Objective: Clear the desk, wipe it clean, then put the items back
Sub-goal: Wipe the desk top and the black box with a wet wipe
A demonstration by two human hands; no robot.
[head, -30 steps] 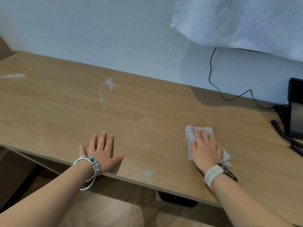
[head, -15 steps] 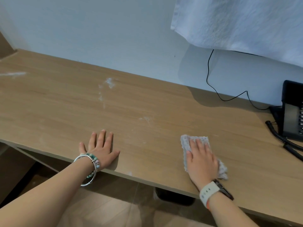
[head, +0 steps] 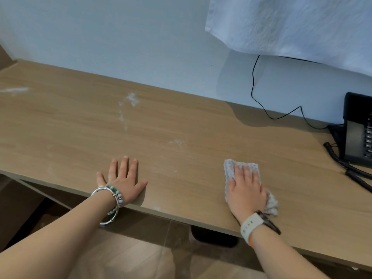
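**Wiping under way, dust not yet cleared**

The grey cloth [head: 229, 170] lies flat on the wooden desk [head: 181, 121], near the front edge and right of the middle. One end is bunched up beside the wrist. The right hand [head: 246, 190] presses down on it with fingers straight and close together, not curled round it. The left hand [head: 123, 180] rests palm-down at the cloth's nine o'clock, on the desk's front edge, with fingers straight and slightly spread, holding nothing.

White powdery smears [head: 178, 142] remain at the cloth's ten o'clock. A longer streak [head: 131, 98] lies further out the same way, a patch [head: 14, 90] sits at the far left edge, and there is a speck [head: 157, 208] on the front lip. By my reading, the wiping step is well short of done.

A black phone [head: 358, 127] sits at two o'clock, its coiled cord [head: 338, 160] trailing across the desk toward three o'clock (nearer the cloth than the phone body is).

Risks as I judge them:
- A wide sweep to the right could catch the cord and drag the phone.
- Strokes pulled toward six o'clock would push powder over the edge onto the floor.
- The bunched end may skip over the dust.
- The left palm could carry dust onto wiped wood.
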